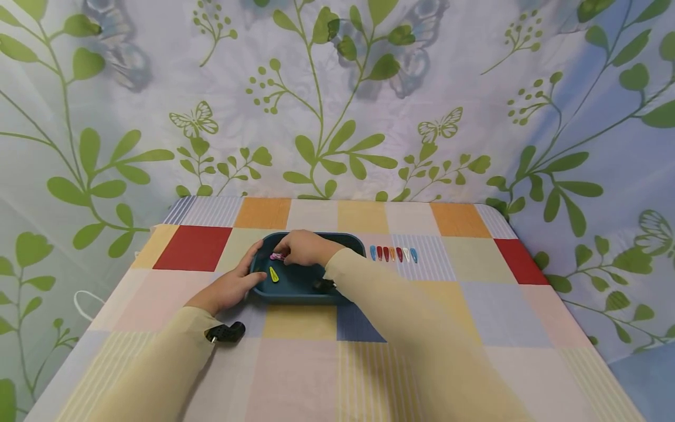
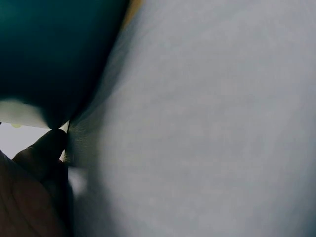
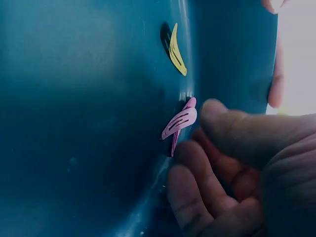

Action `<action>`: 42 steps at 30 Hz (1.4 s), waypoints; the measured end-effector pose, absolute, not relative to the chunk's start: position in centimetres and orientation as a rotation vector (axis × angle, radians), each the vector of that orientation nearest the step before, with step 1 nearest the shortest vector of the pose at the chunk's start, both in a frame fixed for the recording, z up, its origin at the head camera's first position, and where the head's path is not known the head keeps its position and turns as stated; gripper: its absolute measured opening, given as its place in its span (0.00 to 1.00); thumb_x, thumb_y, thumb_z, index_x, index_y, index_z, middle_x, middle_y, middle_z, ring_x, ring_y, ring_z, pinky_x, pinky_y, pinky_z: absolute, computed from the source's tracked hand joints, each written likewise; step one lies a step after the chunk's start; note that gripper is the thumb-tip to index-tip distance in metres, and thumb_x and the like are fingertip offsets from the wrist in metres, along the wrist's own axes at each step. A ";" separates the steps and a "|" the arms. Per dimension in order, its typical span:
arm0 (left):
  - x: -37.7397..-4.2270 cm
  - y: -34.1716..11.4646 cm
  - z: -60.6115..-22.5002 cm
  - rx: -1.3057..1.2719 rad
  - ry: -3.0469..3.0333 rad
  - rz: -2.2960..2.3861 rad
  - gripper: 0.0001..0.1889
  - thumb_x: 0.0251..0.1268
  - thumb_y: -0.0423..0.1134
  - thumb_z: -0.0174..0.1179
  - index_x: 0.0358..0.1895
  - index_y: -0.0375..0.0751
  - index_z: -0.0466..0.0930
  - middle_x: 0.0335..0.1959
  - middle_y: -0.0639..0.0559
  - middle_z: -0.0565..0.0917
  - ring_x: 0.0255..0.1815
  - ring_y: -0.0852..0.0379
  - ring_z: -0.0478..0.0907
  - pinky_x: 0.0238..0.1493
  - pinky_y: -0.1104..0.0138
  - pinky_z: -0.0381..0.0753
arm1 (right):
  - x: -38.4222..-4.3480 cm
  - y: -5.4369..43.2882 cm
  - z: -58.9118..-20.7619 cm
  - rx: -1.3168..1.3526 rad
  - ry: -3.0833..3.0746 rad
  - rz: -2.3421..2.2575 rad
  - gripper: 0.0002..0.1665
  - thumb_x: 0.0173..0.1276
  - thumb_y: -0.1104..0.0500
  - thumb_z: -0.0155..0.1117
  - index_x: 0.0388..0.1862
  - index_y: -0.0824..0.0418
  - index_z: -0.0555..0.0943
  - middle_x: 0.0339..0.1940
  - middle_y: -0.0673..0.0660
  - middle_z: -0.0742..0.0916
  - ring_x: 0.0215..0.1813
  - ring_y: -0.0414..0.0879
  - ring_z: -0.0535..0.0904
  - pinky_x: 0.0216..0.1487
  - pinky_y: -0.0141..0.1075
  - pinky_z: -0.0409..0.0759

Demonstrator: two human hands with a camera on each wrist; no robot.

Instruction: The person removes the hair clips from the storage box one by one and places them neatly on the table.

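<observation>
Right wrist view serves me best: two pink clips (image 3: 180, 121) lie crossed, one over the other, just beside the thumb and fingertips of the right grip (image 3: 256, 153). I read that grip as released, its thumb and bent fingers standing apart; whether a fingertip brushes the lower clip, I cannot tell. Both clips are inside the teal tray (image 1: 295, 299), at the foot of its left wall. A yellow clip (image 3: 177, 49) lies near them in the tray, on the side closer to the person, as the head view shows me.

I see the left grip (image 1: 232, 286) spread along the tray's left rim, touching it with thumb and fingers well apart, not clenched. My left wrist view is mostly pale cloth (image 2: 197, 123) and dark tray side. Right of the tray, on the desk (image 1: 527, 316), I count seven clips (image 1: 392, 254) in a row: blue, red, red, orange, red, white, blue.
</observation>
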State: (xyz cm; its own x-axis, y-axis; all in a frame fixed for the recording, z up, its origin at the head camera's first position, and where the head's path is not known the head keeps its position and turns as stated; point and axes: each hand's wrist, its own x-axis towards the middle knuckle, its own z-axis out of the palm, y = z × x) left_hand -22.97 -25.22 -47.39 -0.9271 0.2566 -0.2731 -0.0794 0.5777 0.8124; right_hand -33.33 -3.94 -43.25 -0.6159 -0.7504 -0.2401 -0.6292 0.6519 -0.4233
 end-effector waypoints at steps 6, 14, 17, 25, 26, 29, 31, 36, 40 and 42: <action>-23.1 -25.2 -47.5 0.146 2.466 1.268 0.43 0.80 0.53 0.48 0.86 0.73 0.29 0.89 0.39 0.39 0.86 0.27 0.44 0.78 0.26 0.49 | -33.4 -4.0 -43.7 -1.153 2.405 -0.444 0.26 0.75 0.56 0.70 0.70 0.55 0.83 0.56 0.52 0.91 0.55 0.41 0.86 0.58 0.34 0.83; -23.1 -25.2 -47.6 0.166 2.462 1.284 0.43 0.80 0.52 0.48 0.86 0.71 0.28 0.89 0.38 0.39 0.87 0.28 0.42 0.78 0.26 0.48 | -33.1 -5.1 -44.4 -1.242 2.383 -0.378 0.19 0.70 0.50 0.75 0.55 0.56 0.90 0.42 0.47 0.93 0.41 0.36 0.83 0.49 0.28 0.80; -23.0 -25.2 -47.7 0.168 2.466 1.291 0.44 0.80 0.53 0.49 0.86 0.71 0.29 0.89 0.38 0.40 0.87 0.28 0.43 0.78 0.26 0.47 | -33.0 -5.5 -44.7 -1.234 2.389 -0.356 0.15 0.68 0.49 0.77 0.48 0.55 0.91 0.35 0.45 0.91 0.37 0.36 0.80 0.44 0.27 0.79; -23.0 -25.2 -47.8 0.182 2.467 1.307 0.43 0.80 0.53 0.48 0.86 0.72 0.29 0.89 0.39 0.40 0.87 0.29 0.43 0.78 0.26 0.47 | -32.9 -5.9 -44.9 -1.208 2.401 -0.314 0.18 0.68 0.49 0.77 0.52 0.55 0.91 0.40 0.45 0.92 0.40 0.36 0.81 0.48 0.28 0.80; -22.9 -25.2 -47.8 0.185 2.468 1.309 0.43 0.80 0.53 0.48 0.86 0.72 0.29 0.89 0.39 0.40 0.87 0.29 0.43 0.78 0.26 0.47 | -32.9 -5.9 -44.9 -1.213 2.399 -0.311 0.18 0.68 0.50 0.77 0.53 0.55 0.91 0.42 0.46 0.92 0.41 0.36 0.82 0.49 0.28 0.81; -22.8 -25.3 -47.7 0.194 2.472 1.311 0.43 0.80 0.53 0.49 0.86 0.71 0.30 0.89 0.39 0.40 0.86 0.29 0.44 0.79 0.27 0.48 | -32.9 -6.1 -45.1 -1.229 2.379 -0.316 0.16 0.68 0.52 0.76 0.52 0.55 0.91 0.44 0.46 0.93 0.42 0.36 0.84 0.51 0.29 0.82; -22.7 -25.3 -47.7 0.193 2.473 1.307 0.43 0.80 0.54 0.49 0.86 0.72 0.30 0.89 0.40 0.40 0.86 0.29 0.44 0.78 0.27 0.49 | -32.8 -6.2 -45.0 -1.239 2.371 -0.314 0.14 0.68 0.54 0.76 0.51 0.55 0.92 0.43 0.46 0.93 0.42 0.36 0.83 0.50 0.29 0.82; -22.7 -25.2 -47.5 0.186 2.476 1.293 0.44 0.80 0.54 0.49 0.86 0.73 0.29 0.89 0.40 0.40 0.87 0.28 0.43 0.78 0.26 0.49 | -32.6 -6.6 -44.9 -1.246 2.388 -0.289 0.10 0.68 0.53 0.76 0.46 0.54 0.92 0.37 0.44 0.91 0.37 0.37 0.81 0.45 0.29 0.80; -22.6 -25.2 -47.4 0.190 2.477 1.298 0.43 0.80 0.54 0.49 0.86 0.73 0.29 0.89 0.40 0.40 0.87 0.29 0.43 0.78 0.26 0.48 | -32.4 -6.9 -44.7 -1.249 2.404 -0.282 0.08 0.67 0.55 0.76 0.42 0.55 0.92 0.31 0.44 0.89 0.33 0.37 0.79 0.39 0.28 0.77; -22.6 -25.2 -47.4 0.189 2.480 1.299 0.43 0.80 0.54 0.49 0.86 0.72 0.30 0.89 0.40 0.40 0.87 0.29 0.43 0.78 0.26 0.47 | -32.3 -6.9 -44.6 -1.247 2.411 -0.287 0.05 0.68 0.58 0.74 0.40 0.55 0.92 0.27 0.44 0.87 0.30 0.37 0.77 0.35 0.27 0.75</action>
